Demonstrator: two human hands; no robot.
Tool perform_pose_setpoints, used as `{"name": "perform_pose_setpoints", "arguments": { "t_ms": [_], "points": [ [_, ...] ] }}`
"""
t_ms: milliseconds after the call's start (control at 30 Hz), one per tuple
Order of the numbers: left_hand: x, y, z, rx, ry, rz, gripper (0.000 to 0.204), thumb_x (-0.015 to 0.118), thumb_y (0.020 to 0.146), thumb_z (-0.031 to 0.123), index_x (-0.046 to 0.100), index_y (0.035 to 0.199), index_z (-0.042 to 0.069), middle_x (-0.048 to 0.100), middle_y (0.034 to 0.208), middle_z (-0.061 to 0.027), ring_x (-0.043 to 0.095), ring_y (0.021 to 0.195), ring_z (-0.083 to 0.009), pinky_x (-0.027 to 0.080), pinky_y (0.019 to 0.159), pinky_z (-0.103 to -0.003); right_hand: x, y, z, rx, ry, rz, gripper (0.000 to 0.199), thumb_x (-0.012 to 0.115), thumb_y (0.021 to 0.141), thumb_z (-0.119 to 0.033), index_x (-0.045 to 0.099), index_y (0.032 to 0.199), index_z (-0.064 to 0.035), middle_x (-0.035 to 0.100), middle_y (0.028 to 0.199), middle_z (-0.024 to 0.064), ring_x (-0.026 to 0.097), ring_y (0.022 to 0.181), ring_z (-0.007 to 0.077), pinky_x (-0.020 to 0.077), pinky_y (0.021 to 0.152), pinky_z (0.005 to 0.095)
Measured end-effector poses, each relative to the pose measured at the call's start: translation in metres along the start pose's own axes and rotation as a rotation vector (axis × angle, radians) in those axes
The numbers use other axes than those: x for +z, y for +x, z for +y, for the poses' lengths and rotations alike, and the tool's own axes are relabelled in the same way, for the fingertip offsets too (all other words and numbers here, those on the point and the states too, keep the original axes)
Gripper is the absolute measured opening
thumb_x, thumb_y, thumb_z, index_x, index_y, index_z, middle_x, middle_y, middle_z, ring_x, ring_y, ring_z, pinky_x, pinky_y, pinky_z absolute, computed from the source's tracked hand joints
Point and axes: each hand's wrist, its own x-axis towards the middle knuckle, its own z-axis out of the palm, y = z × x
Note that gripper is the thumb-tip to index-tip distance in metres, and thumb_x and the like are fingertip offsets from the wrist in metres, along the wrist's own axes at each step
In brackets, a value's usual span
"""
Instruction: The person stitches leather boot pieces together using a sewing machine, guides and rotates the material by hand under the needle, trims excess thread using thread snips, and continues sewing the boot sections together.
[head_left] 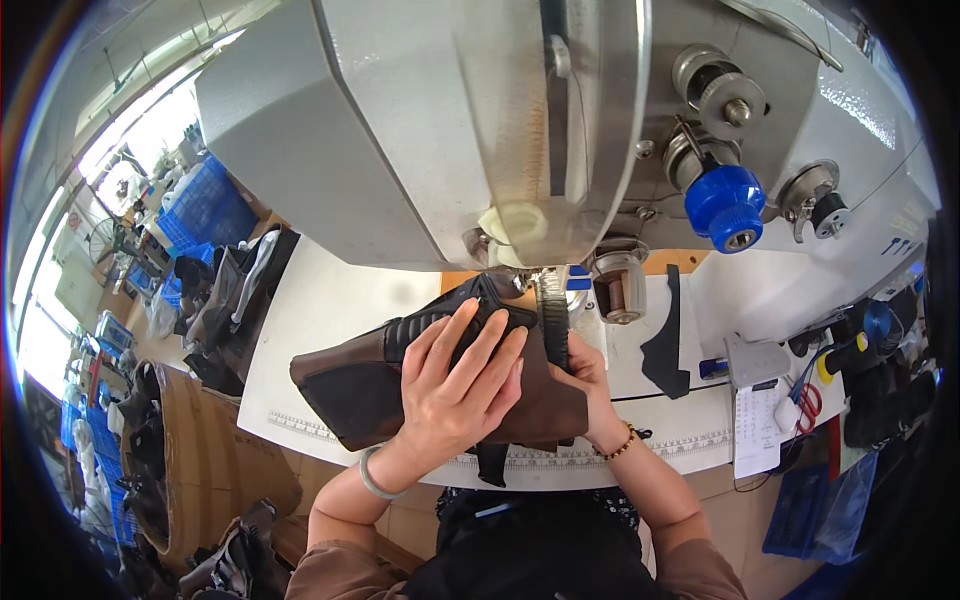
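Observation:
A brown and black boot upper (345, 395) with a ribbed black panel lies under the head of a grey industrial sewing machine (430, 130). My left hand (455, 375) rests flat on top of it, fingers stretched toward the needle area. At the right edge of the upper, my right hand (588, 385) grips the material, its thumb on top and its other fingers partly hidden. A dark ribbed machine part (553, 315) stands just beyond that hand. The needle itself is hard to make out.
On the white table (285, 350) lie a black cut piece (663, 350), a written sheet (757, 430) and red-handled scissors (810, 408). A ruler strip (600, 456) follows the front edge. Left of the table stands a cardboard box (215, 470); dark uppers (215, 305) are piled beyond.

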Motion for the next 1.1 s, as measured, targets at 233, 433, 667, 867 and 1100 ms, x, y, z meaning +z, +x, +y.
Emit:
{"name": "perform_pose_setpoints", "arguments": {
  "t_ms": [233,433,667,867,1100],
  "points": [
    [0.004,-0.003,-0.009,0.007,-0.012,0.033,0.029,0.066,0.064,0.006,0.067,0.093,0.009,0.062,0.105,-0.0051,0.058,0.102,-0.0247,0.043,0.085,-0.036,0.001,0.000,0.002,-0.013,-0.038,0.014,0.032,0.053,0.087,0.000,0.049,0.119,0.0016,0.058,0.110,0.0043,0.053,0.097,0.0076,0.0429,0.084,0.0221],
    [0.003,-0.006,-0.015,0.026,-0.056,0.040,0.028,0.067,0.065,0.008,0.067,0.093,0.011,0.061,0.106,-0.0045,0.057,0.102,-0.0239,0.044,0.086,-0.036,0.002,-0.004,0.007,-0.049,-0.066,0.049,0.039,0.053,0.085,0.006,0.047,0.123,0.0014,0.057,0.112,0.0041,0.051,0.101,0.0082,0.0414,0.086,0.0225],
    [0.007,-0.007,-0.005,-0.005,0.007,0.060,0.026,0.066,0.067,0.007,0.068,0.093,0.009,0.061,0.104,-0.0059,0.058,0.102,-0.0264,0.045,0.083,-0.037,-0.002,-0.004,0.002,-0.015,-0.086,0.037,0.039,0.055,0.085,0.001,0.047,0.123,0.0010,0.057,0.113,0.0034,0.052,0.100,0.0080,0.0415,0.087,0.0226],
    [0.005,-0.005,-0.008,0.028,-0.024,0.031,0.027,0.066,0.068,0.008,0.068,0.094,0.008,0.061,0.105,-0.0069,0.058,0.101,-0.0279,0.044,0.082,-0.037,0.003,-0.001,0.000,-0.011,-0.075,0.043,0.038,0.055,0.086,-0.001,0.047,0.123,0.0012,0.057,0.112,0.0034,0.052,0.098,0.0079,0.0422,0.086,0.0226],
    [0.002,-0.004,-0.006,0.001,-0.051,0.035,0.027,0.066,0.066,0.004,0.067,0.094,0.007,0.062,0.104,-0.0069,0.058,0.101,-0.0270,0.043,0.083,-0.036,0.001,0.002,-0.002,-0.042,-0.111,0.013,0.035,0.055,0.087,-0.002,0.048,0.121,0.0020,0.057,0.109,0.0029,0.052,0.096,0.0067,0.0430,0.084,0.0221]
  ]
}}
